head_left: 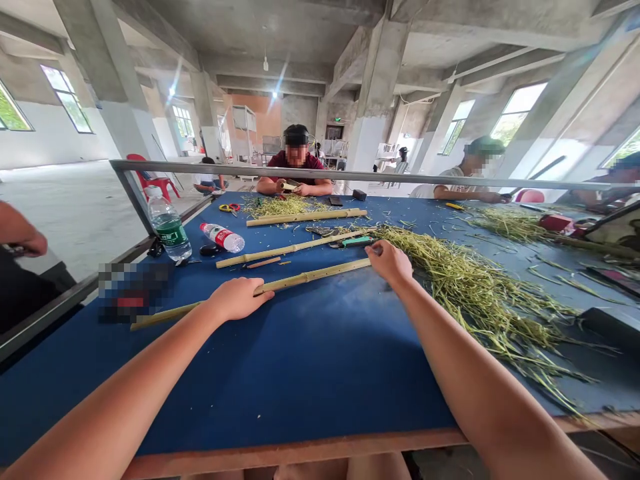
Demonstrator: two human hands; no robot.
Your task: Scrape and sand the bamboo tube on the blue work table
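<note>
Long, slender pole of yellow-green bamboo [320,275]: runs aslant across the near half of the smooth blue tabletop [310,373], one end out beyond the left wrist, the other at the right fingers.
Weight and stiffness: probably light for its length and rigid, with little bend.
Surface: looks smooth between the joints, so it may roll or slip under a loose grip; splitting along the grain seems the likelier harm than snapping.
Where to hold: around the raised joint near the middle, which should give purchase, with a second hold close to the right end.
Left hand [239,298]: wrapped over the pole, thumb along it, grasping just left of that joint.
Right hand [393,263]: fingers curled at the pole's right end; whether they pinch it or something small, I cannot tell.
Beside the right fingers: a green-and-black handled tool [356,243] and a loose heap of dry, straw-coloured shavings [450,273].
Beyond the pole: a thinner pale bamboo length [280,253], then a thicker yellowish bamboo piece [306,217] before a co-worker in dark red [320,162].
</note>
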